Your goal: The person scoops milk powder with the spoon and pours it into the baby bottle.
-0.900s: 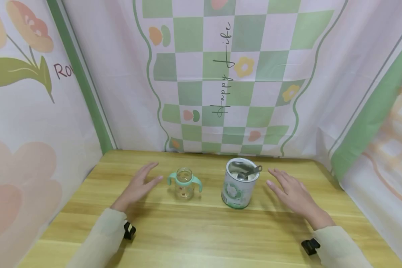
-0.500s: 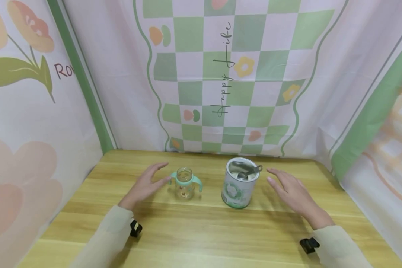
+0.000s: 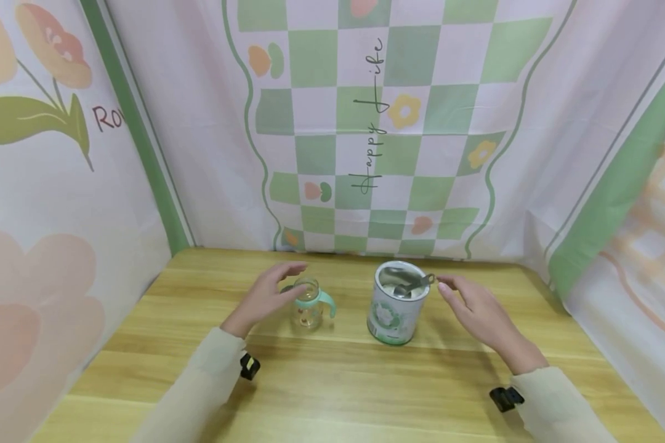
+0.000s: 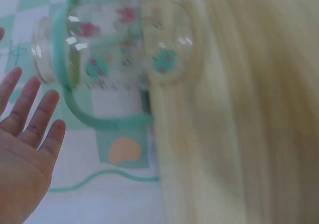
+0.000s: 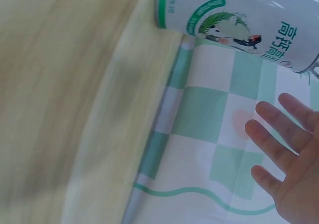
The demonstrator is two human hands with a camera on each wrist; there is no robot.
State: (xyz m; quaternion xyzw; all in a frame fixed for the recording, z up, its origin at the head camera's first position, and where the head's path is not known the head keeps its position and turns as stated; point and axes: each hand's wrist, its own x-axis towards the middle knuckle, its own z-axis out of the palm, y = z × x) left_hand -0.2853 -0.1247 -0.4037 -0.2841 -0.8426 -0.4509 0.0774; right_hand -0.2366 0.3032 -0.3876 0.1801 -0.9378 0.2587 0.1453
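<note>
A clear baby bottle (image 3: 308, 315) with mint-green handles stands uncapped on the table, left of the middle. My left hand (image 3: 271, 298) is over its left side, fingers extended, and hides the left handle in the head view. In the left wrist view, the fingers (image 4: 42, 117) are spread apart from the bottle (image 4: 124, 45). To the right stands an open milk powder can (image 3: 394, 317) with a metal spoon (image 3: 415, 286) resting in it, its handle over the rim. My right hand (image 3: 479, 314) is beside the handle's end; whether the fingertips touch it I cannot tell.
Both things stand on a wooden table (image 3: 332, 387). Behind it hangs a green-and-white checked curtain (image 3: 360, 154), with more printed cloth at both sides. Each wrist carries a small black camera mount.
My left hand has moved right, from beside the bottle to over its left handle. My right hand has shifted slightly left toward the spoon's handle. Bottle and can stay where they stood.
</note>
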